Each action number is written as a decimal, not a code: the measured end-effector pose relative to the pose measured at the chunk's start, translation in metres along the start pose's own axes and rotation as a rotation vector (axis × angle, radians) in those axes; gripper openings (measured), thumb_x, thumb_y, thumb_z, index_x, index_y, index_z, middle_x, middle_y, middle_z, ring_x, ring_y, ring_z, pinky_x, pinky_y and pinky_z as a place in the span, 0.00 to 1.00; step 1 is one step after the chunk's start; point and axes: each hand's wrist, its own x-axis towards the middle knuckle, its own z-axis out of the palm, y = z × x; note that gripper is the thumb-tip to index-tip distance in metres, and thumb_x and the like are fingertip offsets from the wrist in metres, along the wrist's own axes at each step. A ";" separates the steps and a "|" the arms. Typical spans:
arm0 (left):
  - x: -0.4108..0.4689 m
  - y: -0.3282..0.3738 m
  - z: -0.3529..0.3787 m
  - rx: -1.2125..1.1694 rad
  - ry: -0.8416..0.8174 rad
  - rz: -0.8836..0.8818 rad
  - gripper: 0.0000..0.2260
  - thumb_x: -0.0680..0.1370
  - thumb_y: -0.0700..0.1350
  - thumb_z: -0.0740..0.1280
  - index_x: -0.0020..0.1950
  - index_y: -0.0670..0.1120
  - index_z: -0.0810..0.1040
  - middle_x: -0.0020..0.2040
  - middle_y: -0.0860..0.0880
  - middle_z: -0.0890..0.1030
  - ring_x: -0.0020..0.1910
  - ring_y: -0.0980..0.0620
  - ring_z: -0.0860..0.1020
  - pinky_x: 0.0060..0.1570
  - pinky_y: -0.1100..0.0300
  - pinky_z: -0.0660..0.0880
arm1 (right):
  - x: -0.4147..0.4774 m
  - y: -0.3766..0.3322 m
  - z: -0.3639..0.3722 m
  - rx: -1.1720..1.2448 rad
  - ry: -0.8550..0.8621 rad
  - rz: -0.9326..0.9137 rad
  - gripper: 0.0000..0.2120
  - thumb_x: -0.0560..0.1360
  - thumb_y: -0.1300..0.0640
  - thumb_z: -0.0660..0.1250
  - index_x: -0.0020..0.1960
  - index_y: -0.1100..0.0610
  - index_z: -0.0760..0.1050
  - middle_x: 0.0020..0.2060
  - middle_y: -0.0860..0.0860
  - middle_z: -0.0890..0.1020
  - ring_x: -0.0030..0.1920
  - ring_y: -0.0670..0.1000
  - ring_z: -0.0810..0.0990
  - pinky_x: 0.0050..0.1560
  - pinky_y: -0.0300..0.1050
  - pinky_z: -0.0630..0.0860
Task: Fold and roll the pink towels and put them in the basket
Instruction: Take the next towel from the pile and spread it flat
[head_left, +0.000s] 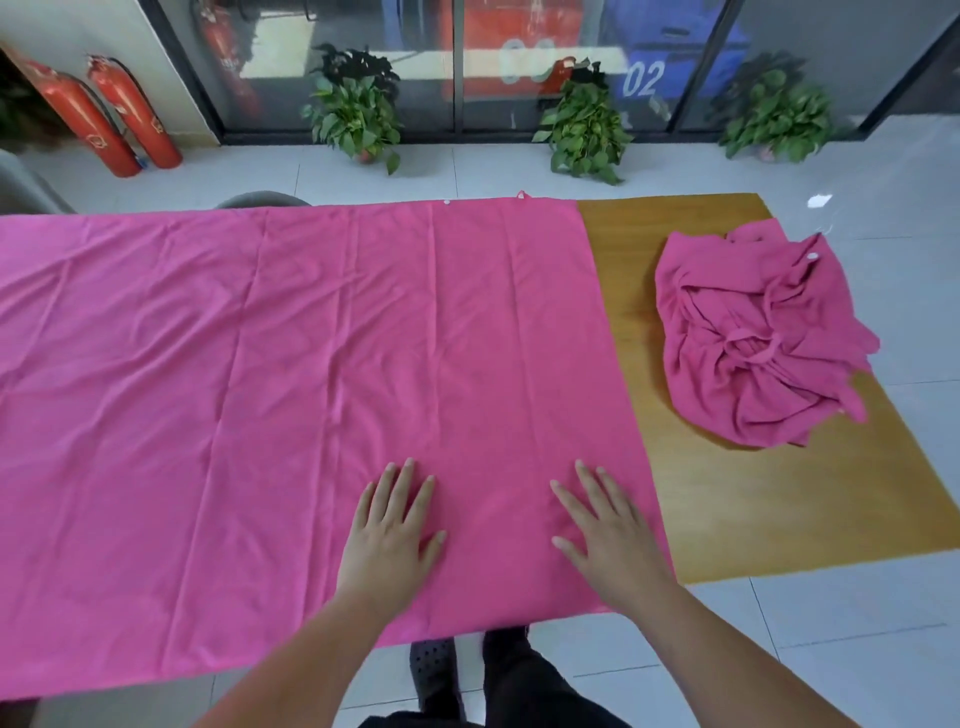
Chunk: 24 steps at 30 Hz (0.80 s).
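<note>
a large pink towel (291, 374) lies spread flat over most of the wooden bench (737, 499), its near edge hanging just past the bench's front edge. the left hand (392, 530) and right hand (605, 525) rest flat on it near that edge, fingers straight and spread, gripping nothing. a crumpled pink towel (758, 343) sits on the bare right end, reaching over the bench's right edge.

Leaning at far left: two red fire extinguishers (132, 111). Along the glass wall (431, 62), three potted plants (584, 130). Wooden table (753, 509) at right.
</note>
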 end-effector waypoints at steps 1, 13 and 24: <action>-0.012 -0.002 0.002 0.014 -0.011 -0.007 0.33 0.85 0.65 0.55 0.87 0.51 0.57 0.87 0.46 0.49 0.86 0.43 0.46 0.83 0.40 0.51 | -0.008 0.002 0.004 0.010 0.006 0.065 0.35 0.84 0.33 0.52 0.85 0.37 0.41 0.85 0.46 0.37 0.85 0.55 0.39 0.84 0.60 0.52; -0.085 0.038 -0.005 0.009 -0.123 -0.159 0.34 0.83 0.63 0.60 0.87 0.55 0.53 0.87 0.48 0.47 0.86 0.43 0.48 0.81 0.36 0.57 | -0.064 0.046 -0.004 -0.039 -0.019 0.022 0.36 0.83 0.34 0.58 0.86 0.39 0.46 0.86 0.50 0.45 0.85 0.57 0.47 0.81 0.56 0.60; -0.125 0.118 -0.005 -0.011 -0.228 -0.197 0.35 0.84 0.60 0.63 0.86 0.55 0.50 0.87 0.45 0.46 0.86 0.40 0.46 0.83 0.41 0.53 | -0.096 0.093 -0.007 -0.218 0.015 -0.001 0.39 0.81 0.50 0.68 0.86 0.44 0.52 0.85 0.53 0.54 0.83 0.61 0.54 0.78 0.60 0.62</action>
